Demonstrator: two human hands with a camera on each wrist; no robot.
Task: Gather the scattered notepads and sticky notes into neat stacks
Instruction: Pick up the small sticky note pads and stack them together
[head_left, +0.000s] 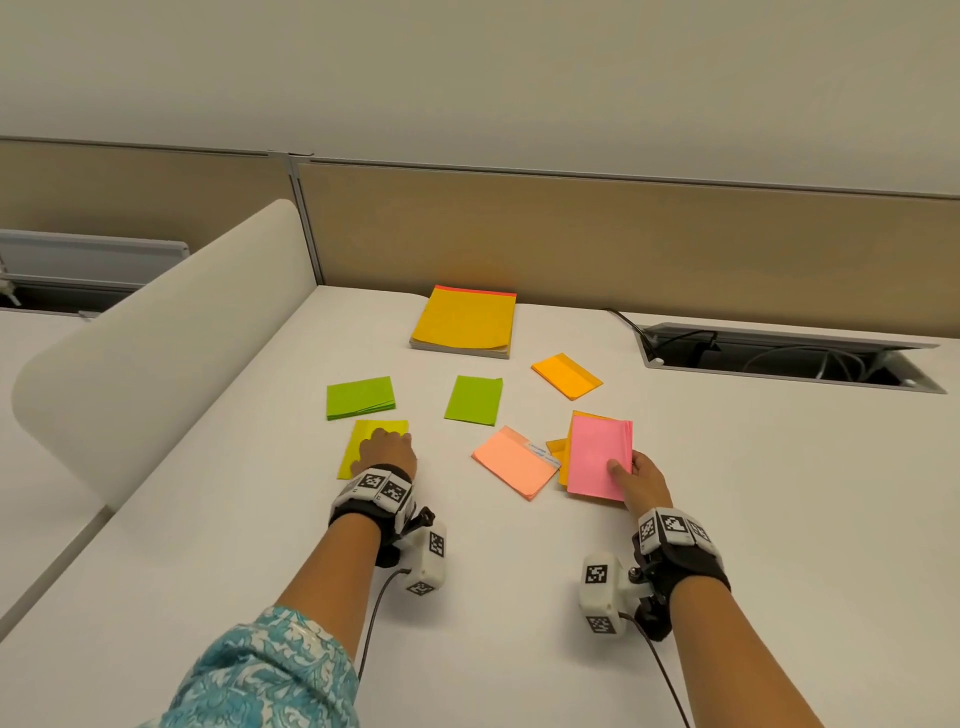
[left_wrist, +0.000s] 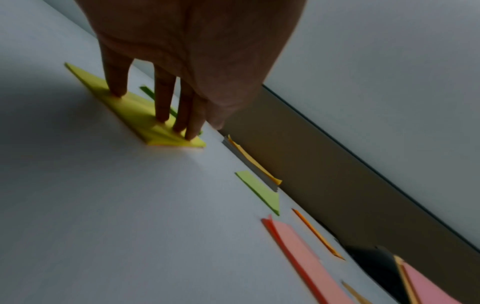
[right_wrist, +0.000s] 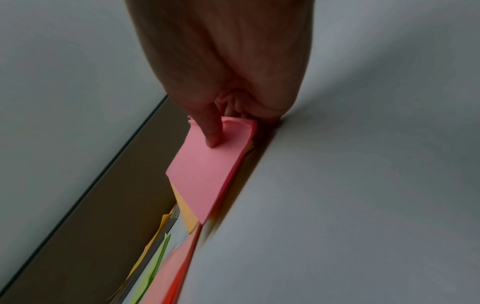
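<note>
R hand (head_left: 641, 480), lower right of centre in head view: thumb on top of pink sticky pad (head_left: 597, 457), fingers under its near right corner, so clamped on the pad. R wrist view confirms: thumb (right_wrist: 213, 131) pressed on the pink top sheet, near edge of pad curled up against the palm. Pad is tilted, far end overlapping an orange pad (head_left: 563, 447) beneath it; only the orange edges show.

L hand (head_left: 387, 452), left of centre: fingers straight, spread, tips (left_wrist: 118, 90) pressing flat on yellow sticky pad (head_left: 358, 441). Nothing gripped, hand apart. Yellow pad lies flat on desk (head_left: 519, 597).

Outward from there:
- Salmon pad (head_left: 514, 462) between the two hands, rotated approx. diagonal, just beside the pink/orange pile; a small white-blue slip (head_left: 543, 449) peeks out between them.
- Green pad (head_left: 360, 397) just above the yellow one, sheets fanned at right edge.
- 2nd green pad (head_left: 474, 400) at frame centre, apart from others.
- Small orange pad (head_left: 566, 375) upper right of centre, skewed.
- Large orange-yellow notepad (head_left: 462, 322) w/ red top strip, top sheet curling, up against beige partition (head_left: 675, 249).

Cable cutout (head_left: 779, 358) in desk at right edge, cables inside. White curved divider (head_left: 156, 338) at left.
</note>
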